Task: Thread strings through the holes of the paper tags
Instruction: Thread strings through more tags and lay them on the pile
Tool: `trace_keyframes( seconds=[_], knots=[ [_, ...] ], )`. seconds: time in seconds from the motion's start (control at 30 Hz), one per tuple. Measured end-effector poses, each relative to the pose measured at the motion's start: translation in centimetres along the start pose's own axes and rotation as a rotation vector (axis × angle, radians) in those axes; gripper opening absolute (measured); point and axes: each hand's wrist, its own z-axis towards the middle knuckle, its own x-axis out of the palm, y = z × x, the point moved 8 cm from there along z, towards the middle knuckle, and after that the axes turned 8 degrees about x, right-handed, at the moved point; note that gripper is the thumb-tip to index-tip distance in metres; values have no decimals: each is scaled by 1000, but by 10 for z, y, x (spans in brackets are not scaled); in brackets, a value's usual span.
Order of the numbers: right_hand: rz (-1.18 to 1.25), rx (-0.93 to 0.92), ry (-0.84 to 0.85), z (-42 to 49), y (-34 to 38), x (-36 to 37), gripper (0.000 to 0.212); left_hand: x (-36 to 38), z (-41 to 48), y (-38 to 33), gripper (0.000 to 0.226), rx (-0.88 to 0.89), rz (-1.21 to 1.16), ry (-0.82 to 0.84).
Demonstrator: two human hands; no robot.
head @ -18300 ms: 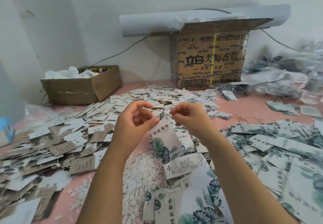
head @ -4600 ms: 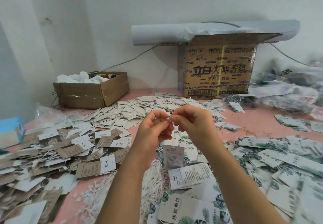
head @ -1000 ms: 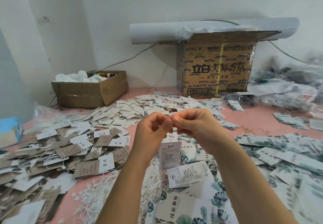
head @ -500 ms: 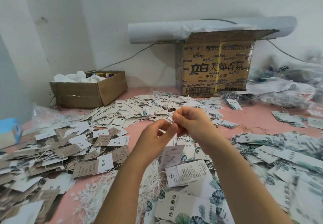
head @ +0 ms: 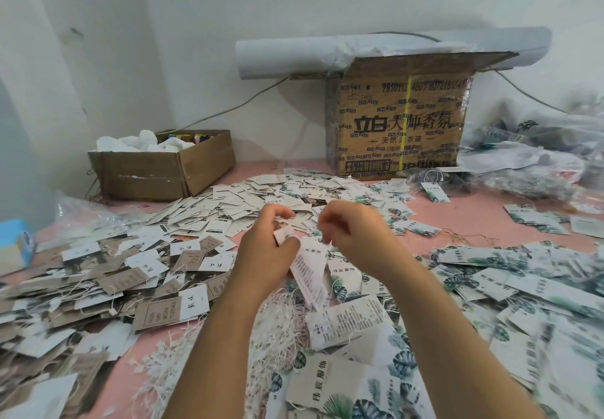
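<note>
Hands have parted; left hand [head: 268, 250] pinches the tag [head: 307, 271], right hand [head: 354, 239] curled, hold unclear, so string may slip out.

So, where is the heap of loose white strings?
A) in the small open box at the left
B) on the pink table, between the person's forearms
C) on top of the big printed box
B: the heap of white strings lies on the pink table, in the gap between the two forearms.
</note>
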Motion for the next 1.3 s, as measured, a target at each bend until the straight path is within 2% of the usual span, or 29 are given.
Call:
trace_keyframes(
  seconds=[0.1,0.23,0.37,0.47,0.7,0.77,0.83,0.9,0.97,1.07,1.13,1.23,1.3],
  knots=[
    [-161,-19,97,-2,5,20,22,-12,-1,-2,28,-15,-1,-156],
    [-168,-39,122,-3,13,32,20,-24,-2,2,27,-36,-32,-284],
    [-91,12,214,-2,9,41,20,-25,-4,16,20,-134,-220,-329],
    [25,32,297,-5,9,44,36,-27,-4,20,16,-150,-293,-352],
    [-10,-12,324,-10,18,41,28,-27,-3,23,15,-172,-308,-364],
    [-51,-19,309,-11,21,40,18,-23,-2,22,12,-185,-367,-316],
    [-90,0,283,-10,21,37,18,-17,-2,20,21,-198,-375,-228],
    [-129,35,289,-9,17,34,19,-19,-2,20,32,-204,-215,-179],
    [-143,76,322,-9,11,33,23,-27,-2,22,36,-202,-26,-198],
    [-125,128,393,-11,2,31,25,-35,-1,28,22,-197,57,-189],
    [-170,163,519,-18,-3,37,24,-28,-2,36,14,-224,160,-29],
    [-350,179,797,-36,-11,54,25,-6,-16,54,9,-313,295,336],
    [-375,211,900,-44,-13,64,27,5,-26,65,12,-367,372,510]
  ],
)
